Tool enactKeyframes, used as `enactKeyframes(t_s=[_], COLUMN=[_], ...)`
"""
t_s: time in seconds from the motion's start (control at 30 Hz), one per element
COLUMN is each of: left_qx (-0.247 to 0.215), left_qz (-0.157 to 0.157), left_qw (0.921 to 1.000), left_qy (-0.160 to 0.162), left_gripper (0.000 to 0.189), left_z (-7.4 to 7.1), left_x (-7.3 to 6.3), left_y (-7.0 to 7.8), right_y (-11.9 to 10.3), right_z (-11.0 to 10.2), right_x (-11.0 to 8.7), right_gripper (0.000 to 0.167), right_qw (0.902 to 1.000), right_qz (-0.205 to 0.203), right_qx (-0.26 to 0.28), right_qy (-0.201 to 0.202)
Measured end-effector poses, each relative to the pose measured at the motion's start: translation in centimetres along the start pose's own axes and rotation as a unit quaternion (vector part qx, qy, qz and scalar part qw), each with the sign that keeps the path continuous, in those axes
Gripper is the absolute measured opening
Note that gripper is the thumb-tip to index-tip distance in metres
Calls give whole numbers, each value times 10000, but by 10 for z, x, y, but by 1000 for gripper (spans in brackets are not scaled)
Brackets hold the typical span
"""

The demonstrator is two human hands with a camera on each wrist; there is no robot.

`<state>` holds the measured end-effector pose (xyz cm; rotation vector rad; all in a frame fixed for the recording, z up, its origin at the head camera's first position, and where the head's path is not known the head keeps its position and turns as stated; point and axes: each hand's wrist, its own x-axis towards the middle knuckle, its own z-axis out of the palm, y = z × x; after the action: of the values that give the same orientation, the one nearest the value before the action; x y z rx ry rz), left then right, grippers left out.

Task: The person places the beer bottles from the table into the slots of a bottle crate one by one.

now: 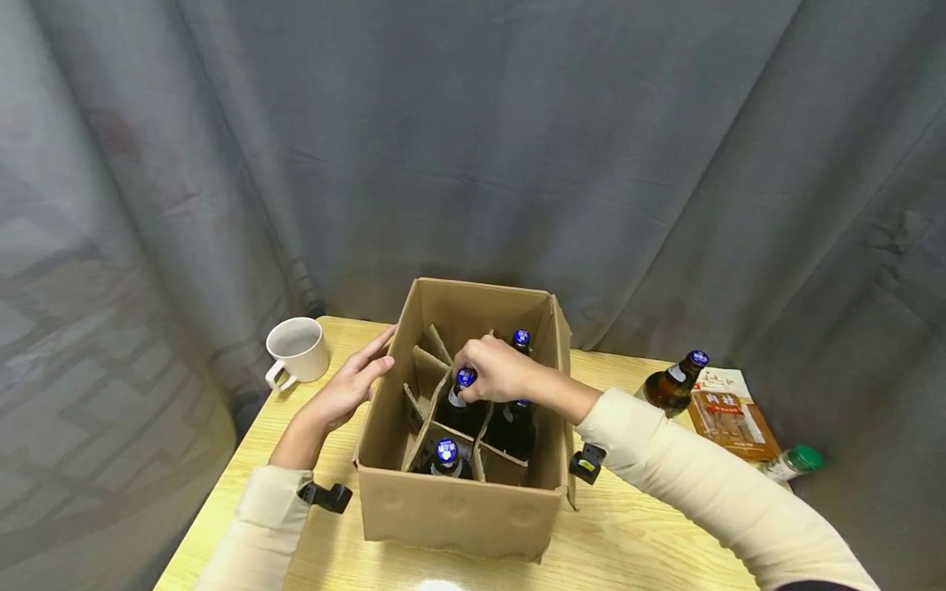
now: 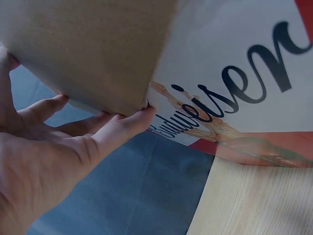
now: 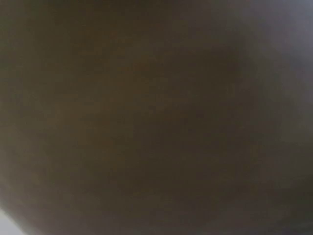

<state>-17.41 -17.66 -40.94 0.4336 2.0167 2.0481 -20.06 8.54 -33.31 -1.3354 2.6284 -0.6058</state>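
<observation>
An open cardboard box (image 1: 460, 507) holds several dark bottles with blue caps, kept apart by cardboard dividers (image 1: 431, 369). Inside it, my right hand (image 1: 493, 368) pinches the neck of one beer bottle (image 1: 456, 402) near the middle. Another beer bottle (image 1: 447, 461) stands in the front compartment, and one more beer bottle (image 1: 512, 433) is partly under my right wrist. My left hand (image 1: 353, 386) rests against the box's left wall, its fingers extended. Up close in the left wrist view, those fingertips (image 2: 146, 113) touch the box edge beside its printed side (image 2: 234, 83). The right wrist view is a dark blur.
A white mug (image 1: 297, 351) stands at the table's back left. To the right are a brown beer bottle (image 1: 671, 386), an orange-brown packet (image 1: 733, 423) and a small green-capped jar (image 1: 794, 464). Grey curtains (image 1: 480, 148) hang behind the wooden table (image 1: 628, 525).
</observation>
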Motion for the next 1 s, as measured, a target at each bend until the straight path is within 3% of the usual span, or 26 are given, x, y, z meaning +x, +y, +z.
enactKeyframes(t_s=[0.07, 0.2, 0.43, 0.6, 0.7, 0.8, 1.0], left_qx=[-37, 3, 75, 114, 176, 206, 50], left_qz=[19, -30, -111, -223, -246, -226, -50], left_qw=[10000, 10000, 9999, 9997, 9995, 9994, 10000], left_qy=[-18, -70, -15, 58, 100, 145, 53], left_gripper=[62, 62, 63, 62, 62, 62, 62], left_z=[1, 4, 4, 1, 0, 0, 3], left_x=[0, 0, -2, -3, -3, -4, -4], left_y=[1, 0, 0, 2, 3, 3, 0], right_y=[2, 5, 6, 6, 4, 0, 2], right_z=[4, 13, 17, 12, 4, -7, -36], right_x=[0, -2, -1, -3, -8, -16, -45], right_gripper=[13, 25, 15, 45, 54, 60, 67], right_qw=[9998, 9989, 9993, 9973, 9971, 9984, 9914], right_qz=[-212, -420, 22, 431, 467, 350, 203], right_qx=[-23, -120, -278, -117, 153, 410, 671], right_qy=[-48, -198, -237, -576, -574, -190, 1107])
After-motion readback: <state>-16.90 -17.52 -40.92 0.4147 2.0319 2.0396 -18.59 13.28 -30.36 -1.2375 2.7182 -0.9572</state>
